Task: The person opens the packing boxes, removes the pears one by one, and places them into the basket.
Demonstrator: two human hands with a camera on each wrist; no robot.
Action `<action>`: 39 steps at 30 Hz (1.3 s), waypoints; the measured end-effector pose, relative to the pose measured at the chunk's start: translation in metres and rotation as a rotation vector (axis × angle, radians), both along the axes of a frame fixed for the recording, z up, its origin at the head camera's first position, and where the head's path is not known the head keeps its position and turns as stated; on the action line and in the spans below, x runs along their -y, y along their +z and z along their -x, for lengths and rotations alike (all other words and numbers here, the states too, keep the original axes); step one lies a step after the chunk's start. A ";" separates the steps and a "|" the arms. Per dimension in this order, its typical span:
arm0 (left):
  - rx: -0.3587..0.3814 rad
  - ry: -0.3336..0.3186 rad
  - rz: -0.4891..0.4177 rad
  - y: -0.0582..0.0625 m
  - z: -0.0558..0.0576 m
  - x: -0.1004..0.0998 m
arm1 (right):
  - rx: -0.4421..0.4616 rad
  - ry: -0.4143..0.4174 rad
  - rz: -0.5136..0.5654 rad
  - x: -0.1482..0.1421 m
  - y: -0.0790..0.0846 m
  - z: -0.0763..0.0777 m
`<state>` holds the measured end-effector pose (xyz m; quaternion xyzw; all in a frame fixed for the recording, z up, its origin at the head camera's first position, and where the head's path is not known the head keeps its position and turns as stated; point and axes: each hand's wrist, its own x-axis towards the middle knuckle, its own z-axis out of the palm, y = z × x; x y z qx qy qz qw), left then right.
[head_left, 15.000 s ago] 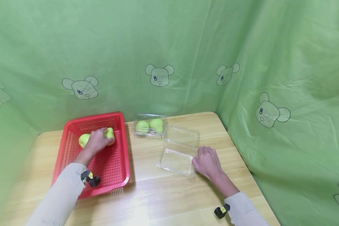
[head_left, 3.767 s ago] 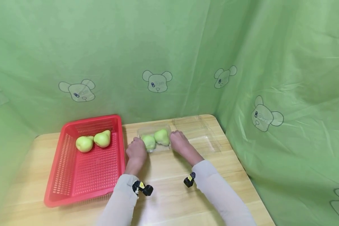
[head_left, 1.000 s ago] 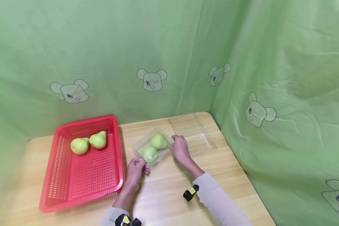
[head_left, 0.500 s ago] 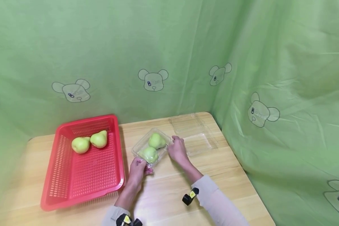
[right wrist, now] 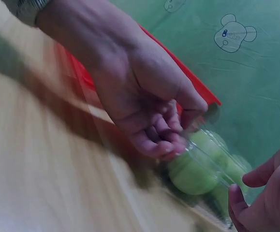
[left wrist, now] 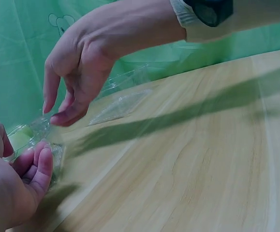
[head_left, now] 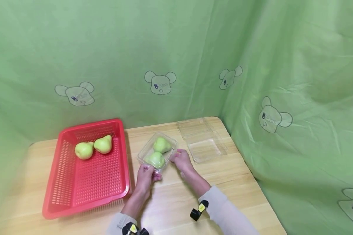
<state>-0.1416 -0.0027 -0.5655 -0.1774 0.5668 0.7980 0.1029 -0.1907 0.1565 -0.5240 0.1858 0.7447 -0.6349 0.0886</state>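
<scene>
The left hand [head_left: 145, 176] is pinching the near corner of a clear container [head_left: 148, 148] between thumb and curled fingers. This container is sitting on the wooden surface [head_left: 170, 202], to the right of the red basket [head_left: 125, 160], and two pears [head_left: 161, 145] are lying inside it. The right hand [head_left: 182, 161] is reaching to its right side; the thumb and fingers are leaving only a narrow gap, and I cannot tell whether they are gripping the plastic edge.

I also cannot tell whether the lid [head_left: 154, 139] is fastening along the whole rim. If one side is sitting loose, it could be springing up when the fingers are letting go. If the left hand is squeezing too strongly, the thin corner could be bending, and the pears could be rolling against the lid. An open clear container [head_left: 206, 148] is lying just beside the right hand, so a careless knuckle could be shifting it.
</scene>
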 end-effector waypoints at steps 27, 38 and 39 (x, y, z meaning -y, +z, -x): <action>0.028 -0.092 -0.128 0.006 -0.005 0.002 | 0.018 -0.012 0.267 -0.001 -0.004 -0.017; 0.040 -0.071 -0.134 0.008 -0.006 0.002 | 0.047 0.030 0.248 0.000 -0.004 -0.020; 0.040 -0.072 -0.131 0.008 -0.006 0.002 | 0.051 0.034 0.244 0.001 -0.004 -0.020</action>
